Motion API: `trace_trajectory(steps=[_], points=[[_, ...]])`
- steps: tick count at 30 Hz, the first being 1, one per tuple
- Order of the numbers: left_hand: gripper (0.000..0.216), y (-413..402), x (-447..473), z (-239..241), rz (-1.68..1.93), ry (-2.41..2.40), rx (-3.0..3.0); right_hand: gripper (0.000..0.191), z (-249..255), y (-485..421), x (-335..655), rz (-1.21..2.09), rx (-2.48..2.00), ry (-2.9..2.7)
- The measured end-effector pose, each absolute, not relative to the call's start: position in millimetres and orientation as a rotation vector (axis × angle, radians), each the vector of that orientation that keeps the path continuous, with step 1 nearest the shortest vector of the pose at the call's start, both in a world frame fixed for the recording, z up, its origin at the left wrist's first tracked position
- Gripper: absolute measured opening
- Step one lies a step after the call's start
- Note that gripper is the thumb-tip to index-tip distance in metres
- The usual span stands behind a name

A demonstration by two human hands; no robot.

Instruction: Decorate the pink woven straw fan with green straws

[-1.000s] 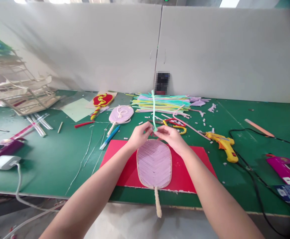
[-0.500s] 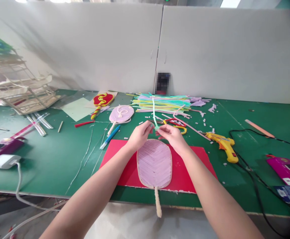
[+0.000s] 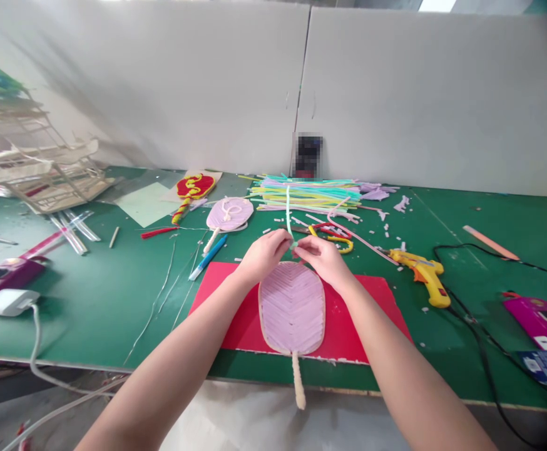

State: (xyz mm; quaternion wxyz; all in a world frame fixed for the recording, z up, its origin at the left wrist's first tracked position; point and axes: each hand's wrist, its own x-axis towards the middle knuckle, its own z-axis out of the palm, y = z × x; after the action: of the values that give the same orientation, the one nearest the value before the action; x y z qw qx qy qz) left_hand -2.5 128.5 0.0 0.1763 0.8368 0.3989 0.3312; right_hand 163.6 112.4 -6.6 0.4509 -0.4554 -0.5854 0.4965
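Observation:
A light green pipe cleaner rises from between my hands, its lower end bunched at my fingertips. My left hand pinches it from one side, and my right hand pinches the same bunched end from the other. Just below them lies a lilac fan with a cream handle that sticks out past the table's front edge. The fan rests on a red board. Behind my right hand are scissors with red and yellow handles, partly covered by scraps.
Bundled pipe cleaners lie at the back. A smaller lilac fan, a red fan and a blue pen are to the left. At right sit a yellow glue gun with its cable and a purple power strip.
Both hands stay pinched on the green pipe cleaner. The upright strand has shifted slightly left, and my fingers have moved a little around its bunched end.

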Motion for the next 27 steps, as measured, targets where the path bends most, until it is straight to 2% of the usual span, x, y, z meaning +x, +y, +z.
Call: trace_trajectory(steps=[7,13,27], points=[[0.013,130.0,-0.1,-5.7,0.965,1.144,2.280,0.023,-7.2,112.0,161.7,1.258,-1.145,-1.436],[0.019,130.8,1.5,-6.9,0.995,1.111,2.199,0.025,-6.5,111.8,161.7,1.278,-1.142,-1.374],[0.009,133.0,-0.4,-9.0,0.980,1.069,2.201,0.024,-3.9,109.7,161.1,1.312,-1.148,-1.375]])
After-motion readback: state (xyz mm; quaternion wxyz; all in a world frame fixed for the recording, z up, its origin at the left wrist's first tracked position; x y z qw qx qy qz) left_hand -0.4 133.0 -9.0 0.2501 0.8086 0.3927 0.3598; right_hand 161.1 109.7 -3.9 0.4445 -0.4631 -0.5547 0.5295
